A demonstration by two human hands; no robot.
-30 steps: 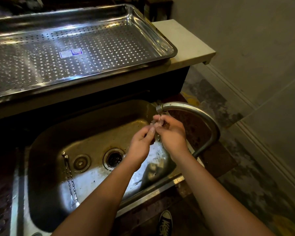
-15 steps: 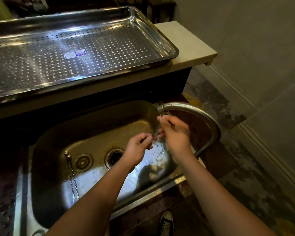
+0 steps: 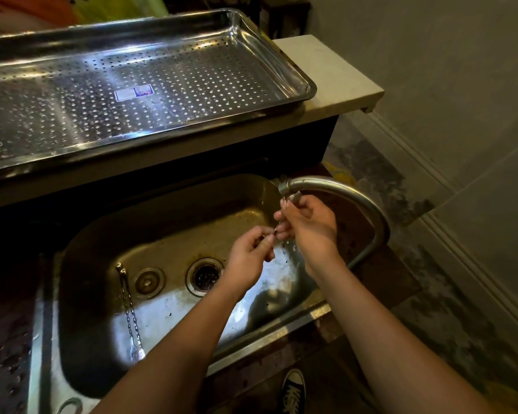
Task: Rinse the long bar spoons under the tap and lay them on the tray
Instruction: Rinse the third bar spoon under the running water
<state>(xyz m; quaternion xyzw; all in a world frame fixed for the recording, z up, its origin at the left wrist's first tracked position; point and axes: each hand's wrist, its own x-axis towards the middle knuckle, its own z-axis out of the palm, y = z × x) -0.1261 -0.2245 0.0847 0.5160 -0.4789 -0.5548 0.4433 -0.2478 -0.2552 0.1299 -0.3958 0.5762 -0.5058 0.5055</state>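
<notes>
bar spoon (image 3: 274,231) apparently pinched by left hand (image 3: 249,253) and right hand (image 3: 310,226) fingers (image 3: 284,216) under tap (image 3: 335,189).

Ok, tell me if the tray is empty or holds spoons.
Empty as far as visible: the perforated tray shows only a sticker; its left end is out of frame.

Left hand (image 3: 248,252) and right hand (image 3: 308,228) bare, forearms uncovered; at six o'clock, a black canvas sneaker (image 3: 293,391) with white toe cap and lettering.
</notes>
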